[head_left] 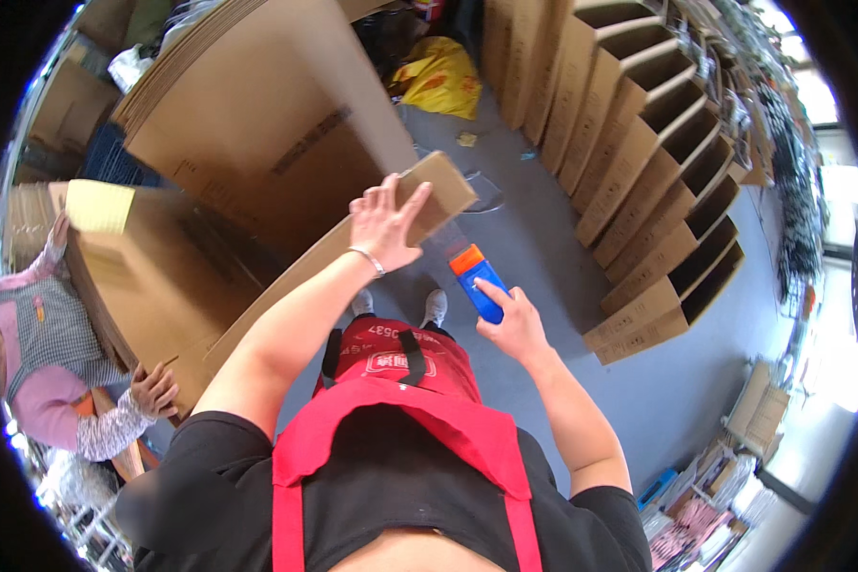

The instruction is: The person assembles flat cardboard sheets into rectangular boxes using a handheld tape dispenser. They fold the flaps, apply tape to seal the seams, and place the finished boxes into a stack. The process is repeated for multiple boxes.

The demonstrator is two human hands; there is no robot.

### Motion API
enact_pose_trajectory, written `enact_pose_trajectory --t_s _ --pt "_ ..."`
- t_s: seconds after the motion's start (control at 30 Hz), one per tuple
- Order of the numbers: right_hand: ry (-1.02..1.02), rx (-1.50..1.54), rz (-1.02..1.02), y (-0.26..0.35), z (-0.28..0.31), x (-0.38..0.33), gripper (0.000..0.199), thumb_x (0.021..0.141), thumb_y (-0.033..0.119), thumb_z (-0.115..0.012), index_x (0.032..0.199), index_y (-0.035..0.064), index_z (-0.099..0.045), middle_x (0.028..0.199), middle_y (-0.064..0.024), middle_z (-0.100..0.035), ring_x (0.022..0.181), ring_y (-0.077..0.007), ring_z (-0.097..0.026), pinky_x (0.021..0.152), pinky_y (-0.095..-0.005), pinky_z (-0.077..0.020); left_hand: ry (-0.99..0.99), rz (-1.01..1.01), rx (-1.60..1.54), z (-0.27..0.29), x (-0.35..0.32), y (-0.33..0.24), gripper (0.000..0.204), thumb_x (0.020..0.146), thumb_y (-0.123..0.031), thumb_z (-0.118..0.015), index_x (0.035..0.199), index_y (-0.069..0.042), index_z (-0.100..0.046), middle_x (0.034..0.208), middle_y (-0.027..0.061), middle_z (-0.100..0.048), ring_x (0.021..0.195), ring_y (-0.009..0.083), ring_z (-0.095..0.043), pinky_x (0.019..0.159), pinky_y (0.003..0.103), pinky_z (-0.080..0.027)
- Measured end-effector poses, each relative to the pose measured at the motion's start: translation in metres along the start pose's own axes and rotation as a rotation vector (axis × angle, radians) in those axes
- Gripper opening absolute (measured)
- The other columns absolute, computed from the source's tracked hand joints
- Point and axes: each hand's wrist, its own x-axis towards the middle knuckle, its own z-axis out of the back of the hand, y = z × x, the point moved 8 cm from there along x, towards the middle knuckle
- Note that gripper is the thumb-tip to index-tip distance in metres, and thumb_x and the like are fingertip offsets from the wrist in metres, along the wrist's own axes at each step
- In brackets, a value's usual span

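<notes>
My left hand [383,224] lies flat with spread fingers against the top edge of a folded brown cardboard box [305,262] that slants up from lower left to upper right; a thin bracelet circles that wrist. My right hand [513,322] grips a blue tape dispenser with an orange end [477,278], held just below the right end of the box. A red apron hangs down my front over a black shirt.
A row of open cardboard boxes [658,181] stands on the grey floor at right. Large flat cardboard sheets [257,114] lean at upper left. Another person's hand [153,389] holds a cardboard box [153,276] at left. A yellow bag [439,76] lies at the back.
</notes>
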Motion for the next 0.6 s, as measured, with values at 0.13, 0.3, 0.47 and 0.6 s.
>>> enact_pose_trajectory --t_s 0.13,0.3,0.47,0.6 --pt "0.077 -0.047 0.042 0.041 -0.023 0.107 0.055 0.068 0.034 -0.079 0.12 0.0166 -0.074 0.102 -0.024 -0.074 0.099 -0.039 -0.072 0.09 -0.0453 -0.0577 -0.043 -0.038 -0.035 -0.004 -0.008 -0.02 0.108 0.061 -0.035 -0.086 0.158 -0.034 -0.038 0.157 0.0202 -0.03 0.134 0.0392 -0.039 0.105 0.053 -0.033" --pt "0.25 -0.038 -0.2 0.031 -0.057 0.134 0.06 0.071 0.038 -0.08 0.12 0.0054 -0.072 0.113 -0.022 -0.074 0.109 -0.0366 -0.071 0.096 -0.042 -0.0557 -0.008 -0.059 -0.125 -0.005 -0.003 -0.007 0.107 0.063 -0.039 -0.085 0.159 -0.032 -0.037 0.16 0.024 -0.028 0.144 0.0419 -0.032 0.114 0.058 -0.027" --pt "0.31 0.07 -0.189 0.003 -0.021 0.085 0.071 0.075 0.023 -0.079 0.141 0.0071 -0.059 0.133 -0.0191 -0.067 0.123 -0.0314 -0.065 0.106 -0.0375 -0.0491 -0.182 -0.177 -0.153 0.0 -0.009 0.006 0.083 0.084 -0.041 -0.07 0.158 -0.018 -0.039 0.168 0.013 -0.026 0.158 0.0371 -0.015 0.126 0.06 -0.011" --pt "0.263 0.3 -0.086 -0.009 0.045 0.039 0.073 0.076 0.002 -0.07 0.147 0.0001 -0.052 0.135 -0.0121 -0.063 0.119 -0.0198 -0.062 0.106 -0.0345 -0.0469 -0.097 -0.368 -0.172 -0.007 -0.005 -0.019 0.078 0.091 -0.05 -0.063 0.158 -0.018 -0.039 0.17 0.0102 -0.026 0.159 0.0332 -0.015 0.128 0.06 -0.009"
